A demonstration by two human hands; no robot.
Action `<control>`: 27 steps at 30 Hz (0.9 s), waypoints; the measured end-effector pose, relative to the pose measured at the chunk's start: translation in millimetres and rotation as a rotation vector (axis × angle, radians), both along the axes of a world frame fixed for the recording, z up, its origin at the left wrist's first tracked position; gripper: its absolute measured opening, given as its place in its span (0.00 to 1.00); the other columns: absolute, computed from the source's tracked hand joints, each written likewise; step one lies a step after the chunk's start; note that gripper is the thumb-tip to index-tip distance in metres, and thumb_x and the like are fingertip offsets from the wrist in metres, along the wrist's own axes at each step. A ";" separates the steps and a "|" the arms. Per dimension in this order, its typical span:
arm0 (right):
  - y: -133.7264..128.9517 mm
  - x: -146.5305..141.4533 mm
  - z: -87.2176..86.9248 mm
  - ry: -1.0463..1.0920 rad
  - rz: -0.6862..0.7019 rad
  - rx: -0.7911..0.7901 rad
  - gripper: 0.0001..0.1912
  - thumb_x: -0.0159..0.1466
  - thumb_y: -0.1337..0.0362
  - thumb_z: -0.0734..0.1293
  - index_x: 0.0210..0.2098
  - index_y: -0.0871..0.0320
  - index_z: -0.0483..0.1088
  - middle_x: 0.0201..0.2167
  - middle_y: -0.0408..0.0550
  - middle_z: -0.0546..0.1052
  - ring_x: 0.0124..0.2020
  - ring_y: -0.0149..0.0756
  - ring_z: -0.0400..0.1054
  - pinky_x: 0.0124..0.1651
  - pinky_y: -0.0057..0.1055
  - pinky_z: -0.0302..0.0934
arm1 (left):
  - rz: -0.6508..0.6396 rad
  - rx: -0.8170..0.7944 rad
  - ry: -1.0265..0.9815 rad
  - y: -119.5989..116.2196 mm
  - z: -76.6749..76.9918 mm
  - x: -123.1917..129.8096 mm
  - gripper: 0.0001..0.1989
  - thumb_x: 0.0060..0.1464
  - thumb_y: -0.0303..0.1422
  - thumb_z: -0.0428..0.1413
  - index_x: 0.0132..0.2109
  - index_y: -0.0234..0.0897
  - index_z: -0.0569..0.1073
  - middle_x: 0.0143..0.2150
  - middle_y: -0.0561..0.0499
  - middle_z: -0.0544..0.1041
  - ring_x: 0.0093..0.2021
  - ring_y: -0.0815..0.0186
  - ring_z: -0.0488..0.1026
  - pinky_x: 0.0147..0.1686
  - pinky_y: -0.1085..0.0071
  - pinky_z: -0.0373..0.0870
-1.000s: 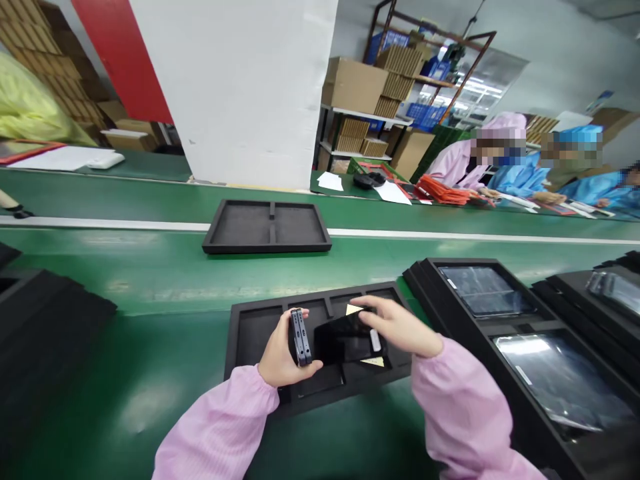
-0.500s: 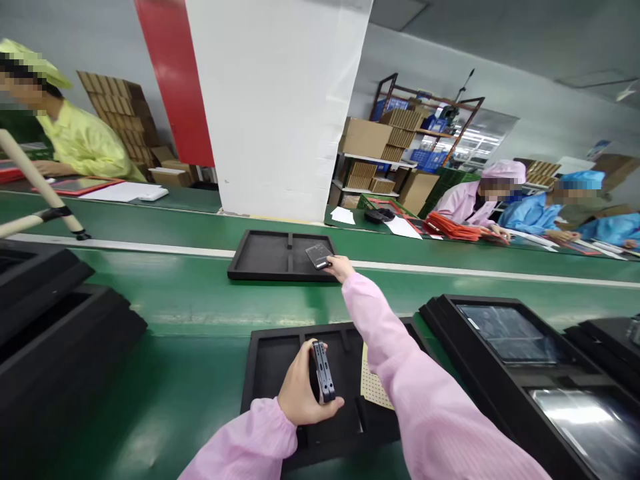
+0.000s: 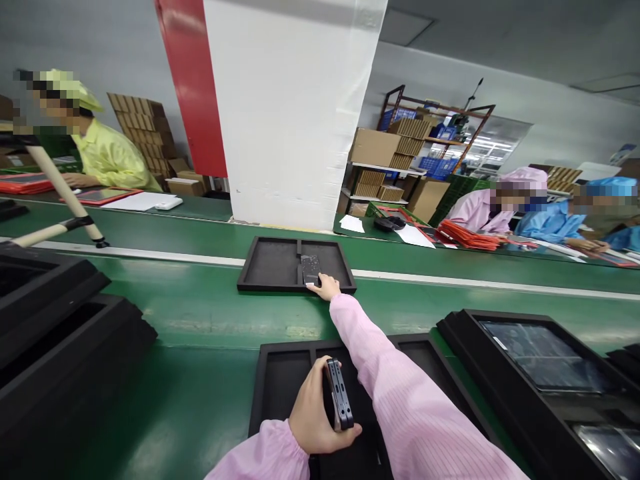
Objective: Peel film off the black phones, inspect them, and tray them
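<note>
My left hand (image 3: 311, 412) is closed around a stack of what look like two smartphones (image 3: 339, 393), their port edges turned up toward me. That hand is over a black foam tray (image 3: 285, 373) in front of me. With my arm stretched forward, my right hand (image 3: 329, 287) grips the near end of another dark smartphone (image 3: 311, 267). This phone is at the divider of a second black tray (image 3: 273, 260), partly over its right compartment. Whether it touches the tray floor I cannot tell. My right sleeve hides part of the near tray.
Black trays (image 3: 75, 360) are stacked at the left. More trays (image 3: 475, 353) at the right hold film-covered tablets (image 3: 543, 353). A tan pipe frame (image 3: 70, 197) stands at the far left. Co-workers sit beyond the green bench (image 3: 200, 317), and a white pillar (image 3: 285, 120) rises behind it.
My right hand has moved the phone left and down, from above the far tray's right compartment to its divider. The left hand still holds its phones. The camera view has shifted.
</note>
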State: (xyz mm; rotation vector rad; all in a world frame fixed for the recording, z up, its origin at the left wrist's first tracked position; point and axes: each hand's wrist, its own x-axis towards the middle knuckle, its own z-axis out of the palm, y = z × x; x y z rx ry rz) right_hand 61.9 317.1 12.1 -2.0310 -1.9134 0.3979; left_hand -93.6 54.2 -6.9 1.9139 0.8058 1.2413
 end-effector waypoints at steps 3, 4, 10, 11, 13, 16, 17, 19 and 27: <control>-0.3 9.6 -1.2 -0.079 0.085 -0.018 0.22 0.69 0.57 0.68 0.60 0.58 0.67 0.61 0.54 0.69 0.58 0.48 0.68 0.59 0.53 0.66 | -0.002 0.023 -0.009 -0.3 2.6 -0.4 0.44 0.35 0.35 0.66 0.59 0.39 0.56 0.52 0.40 0.71 0.52 0.47 0.76 0.52 0.47 0.76; -0.1 12.8 -0.8 -0.098 0.104 -0.025 0.22 0.69 0.57 0.68 0.60 0.58 0.67 0.60 0.54 0.70 0.58 0.47 0.68 0.58 0.52 0.66 | 0.000 0.031 -0.013 -0.3 3.1 -0.3 0.44 0.35 0.34 0.66 0.59 0.39 0.55 0.52 0.40 0.71 0.51 0.47 0.76 0.51 0.48 0.77; -2.5 26.0 1.3 -0.166 0.145 -0.066 0.21 0.69 0.57 0.68 0.59 0.58 0.67 0.58 0.54 0.71 0.55 0.45 0.70 0.56 0.50 0.68 | 0.021 0.092 -0.004 -0.7 1.9 -1.1 0.46 0.35 0.32 0.66 0.61 0.40 0.54 0.52 0.41 0.71 0.50 0.48 0.77 0.50 0.48 0.78; -4.0 26.4 1.0 -0.173 0.145 -0.070 0.21 0.69 0.57 0.68 0.59 0.58 0.67 0.58 0.54 0.71 0.55 0.45 0.70 0.56 0.49 0.68 | 0.025 0.096 -0.003 -0.8 1.5 -1.3 0.46 0.35 0.32 0.66 0.61 0.40 0.54 0.52 0.41 0.71 0.50 0.48 0.77 0.50 0.48 0.78; -7.8 24.6 -0.1 -0.183 0.148 -0.072 0.21 0.69 0.57 0.68 0.59 0.58 0.67 0.57 0.54 0.71 0.54 0.45 0.70 0.55 0.49 0.69 | 0.030 0.102 0.001 -0.9 0.7 -1.8 0.47 0.35 0.32 0.66 0.61 0.41 0.53 0.52 0.41 0.71 0.50 0.48 0.77 0.50 0.47 0.78; -12.2 15.8 -2.6 -0.193 0.163 -0.055 0.21 0.69 0.57 0.67 0.59 0.58 0.67 0.58 0.54 0.71 0.55 0.45 0.70 0.56 0.50 0.68 | 0.031 0.106 0.005 -0.9 0.2 -2.1 0.47 0.35 0.32 0.66 0.62 0.41 0.53 0.52 0.41 0.71 0.50 0.48 0.77 0.49 0.47 0.78; -12.4 11.7 -3.2 -0.195 0.167 -0.046 0.21 0.69 0.57 0.67 0.59 0.58 0.67 0.58 0.54 0.71 0.55 0.46 0.70 0.56 0.50 0.68 | 0.029 0.107 0.003 -0.9 0.3 -2.0 0.47 0.35 0.32 0.66 0.61 0.41 0.54 0.52 0.42 0.71 0.50 0.48 0.77 0.49 0.47 0.78; -10.2 3.2 -3.1 -0.198 0.169 -0.029 0.21 0.69 0.57 0.67 0.59 0.58 0.67 0.58 0.54 0.71 0.56 0.46 0.69 0.56 0.50 0.68 | 0.024 0.106 -0.008 -0.7 0.6 -1.6 0.47 0.35 0.32 0.66 0.61 0.41 0.54 0.52 0.42 0.71 0.50 0.48 0.77 0.49 0.47 0.78; 9.3 -10.1 8.2 -0.224 0.160 0.020 0.21 0.69 0.57 0.68 0.58 0.58 0.67 0.58 0.54 0.71 0.55 0.45 0.70 0.56 0.50 0.68 | 0.002 0.078 -0.020 0.4 2.3 0.4 0.46 0.34 0.33 0.67 0.60 0.40 0.55 0.52 0.41 0.71 0.50 0.49 0.76 0.50 0.49 0.78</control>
